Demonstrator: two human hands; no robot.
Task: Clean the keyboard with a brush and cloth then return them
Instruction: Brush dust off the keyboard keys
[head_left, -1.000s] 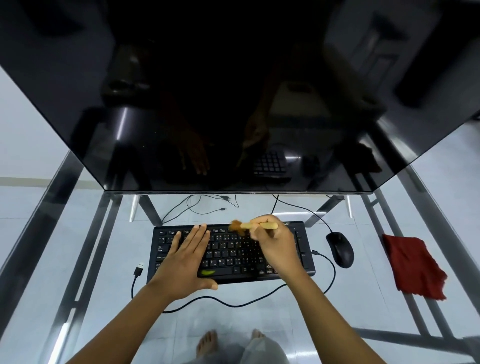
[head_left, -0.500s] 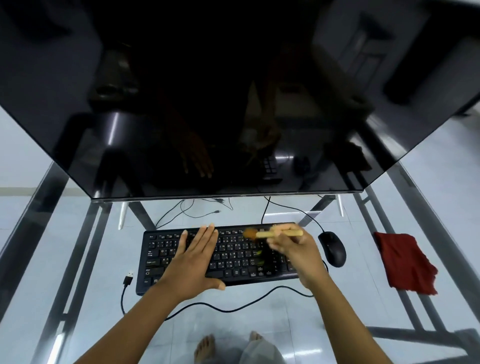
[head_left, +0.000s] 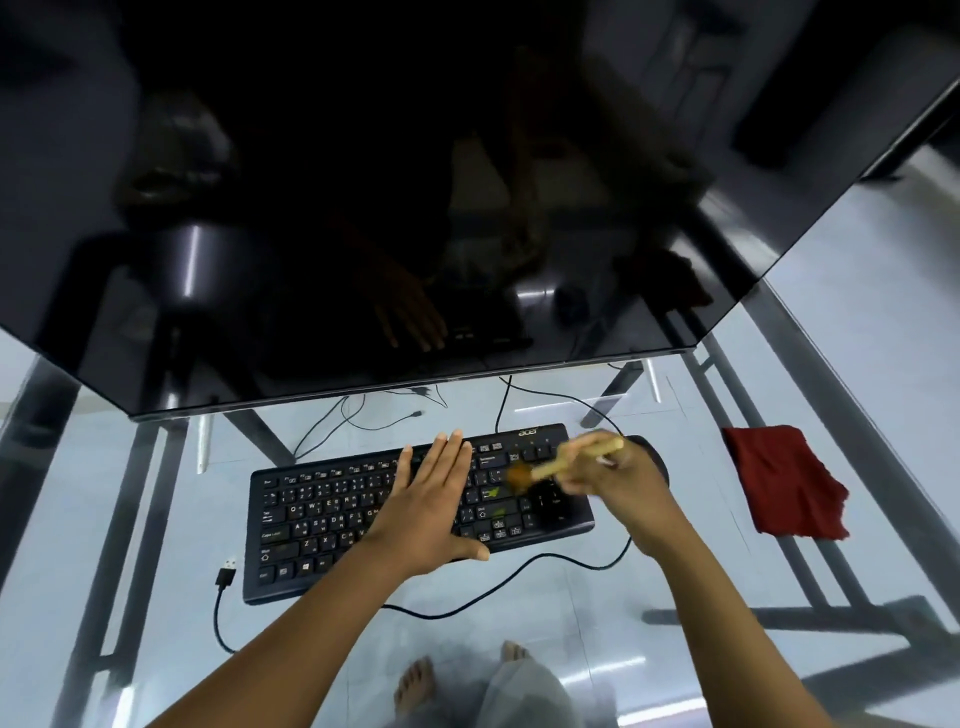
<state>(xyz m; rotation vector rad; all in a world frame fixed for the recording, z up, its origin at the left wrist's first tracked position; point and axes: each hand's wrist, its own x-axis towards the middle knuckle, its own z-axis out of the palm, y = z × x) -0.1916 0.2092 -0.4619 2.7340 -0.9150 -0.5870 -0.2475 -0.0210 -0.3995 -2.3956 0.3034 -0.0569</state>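
A black keyboard (head_left: 322, 514) lies on the glass table below the monitor. My left hand (head_left: 431, 509) rests flat on its middle keys, fingers straight and together. My right hand (head_left: 618, 483) grips a small wooden-handled brush (head_left: 550, 467), whose brown bristles touch the keys at the keyboard's right end. The brush and right hand are blurred by motion. A crumpled red cloth (head_left: 784, 483) lies on the glass to the right, apart from both hands.
A large dark monitor (head_left: 415, 208) overhangs the far side of the table. A black mouse (head_left: 654, 452) is partly hidden behind my right hand. A loose cable with a USB plug (head_left: 226, 574) curls in front of the keyboard. Bare feet show through the glass table (head_left: 156, 493).
My right hand has swept the brush rightward along the keyboard, from its upper middle to the right end. My left hand has stayed flat on the keys.
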